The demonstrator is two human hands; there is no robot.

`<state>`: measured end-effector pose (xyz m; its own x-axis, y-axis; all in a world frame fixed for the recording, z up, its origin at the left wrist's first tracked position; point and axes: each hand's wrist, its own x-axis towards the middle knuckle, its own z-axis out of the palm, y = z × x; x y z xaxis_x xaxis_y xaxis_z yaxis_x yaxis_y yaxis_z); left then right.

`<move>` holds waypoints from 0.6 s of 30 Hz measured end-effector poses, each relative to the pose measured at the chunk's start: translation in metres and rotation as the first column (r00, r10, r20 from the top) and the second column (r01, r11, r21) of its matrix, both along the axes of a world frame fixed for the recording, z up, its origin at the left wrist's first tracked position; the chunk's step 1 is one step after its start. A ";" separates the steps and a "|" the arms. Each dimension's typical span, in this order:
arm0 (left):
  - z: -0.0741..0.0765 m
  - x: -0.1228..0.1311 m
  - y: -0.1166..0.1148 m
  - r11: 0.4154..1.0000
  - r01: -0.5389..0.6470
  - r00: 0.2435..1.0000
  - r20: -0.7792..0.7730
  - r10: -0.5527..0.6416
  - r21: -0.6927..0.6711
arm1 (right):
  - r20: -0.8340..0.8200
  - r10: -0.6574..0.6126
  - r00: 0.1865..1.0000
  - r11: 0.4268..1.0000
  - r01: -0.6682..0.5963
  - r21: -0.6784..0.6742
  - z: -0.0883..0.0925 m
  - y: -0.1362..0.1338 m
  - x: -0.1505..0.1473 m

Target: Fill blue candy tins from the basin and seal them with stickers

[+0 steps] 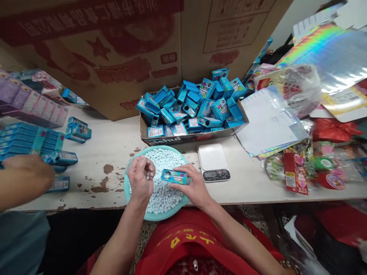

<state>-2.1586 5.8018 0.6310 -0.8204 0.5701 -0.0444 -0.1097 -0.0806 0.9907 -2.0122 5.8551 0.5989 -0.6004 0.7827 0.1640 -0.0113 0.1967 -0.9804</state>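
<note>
My right hand grips a small blue candy box by its sides, a round hole in the box showing toward the left. Beside it my left hand is closed, fingers curled with pale candies partly visible at the fingertips. Both hands are above a turquoise basin full of small pale-blue candies. Just behind the basin, an open carton is heaped with more blue candy boxes.
A white digital scale lies right of the basin. A large cardboard box stands behind. Papers and packaged sweets crowd the right. At left, a co-worker's hand is near stacked blue boxes.
</note>
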 end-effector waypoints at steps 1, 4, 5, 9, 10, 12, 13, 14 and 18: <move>-0.009 -0.007 -0.002 0.994 0.043 0.995 -0.088 -0.052 -0.100 | -0.015 -0.034 0.999 0.999 0.034 -0.006 -0.003 0.007 0.011; -0.039 -0.026 -0.010 0.842 0.195 0.871 -0.305 -0.384 -0.504 | 0.004 -0.225 0.974 0.974 0.225 0.019 -0.025 0.035 0.044; -0.046 -0.032 -0.011 0.778 0.202 0.814 -0.340 -0.471 -0.595 | 0.041 -0.265 0.963 0.964 0.264 0.032 -0.035 0.045 0.053; -0.048 -0.045 0.015 0.770 0.080 0.792 -0.428 -0.435 -0.633 | 0.133 -0.411 0.902 0.911 0.400 0.102 -0.080 0.084 0.070; -0.043 -0.048 0.031 0.792 0.057 0.811 -0.434 -0.392 -0.608 | 0.134 -0.441 0.887 0.896 0.428 0.114 -0.089 0.091 0.072; -0.032 -0.054 0.074 0.836 0.011 0.831 -0.460 -0.313 -0.549 | 0.124 -0.484 0.866 0.874 0.471 0.117 -0.104 0.104 0.073; -0.028 -0.058 0.099 0.852 -0.012 0.823 -0.489 -0.288 -0.523 | 0.117 -0.498 0.859 0.866 0.487 0.112 -0.110 0.109 0.073; -0.026 -0.061 0.125 0.864 -0.035 0.800 -0.532 -0.277 -0.503 | 0.112 -0.507 0.855 0.861 0.498 0.103 -0.115 0.112 0.073; -0.036 -0.070 0.221 0.882 -0.086 0.628 -0.713 -0.313 -0.464 | 0.139 -0.488 0.862 0.873 0.484 0.066 -0.128 0.116 0.077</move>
<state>-2.2283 6.0227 0.5949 -0.5983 0.7443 0.2969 0.7046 0.3122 0.6372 -1.9351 5.9710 0.4705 -0.1640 0.9778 0.1303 0.2356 0.1671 -0.9574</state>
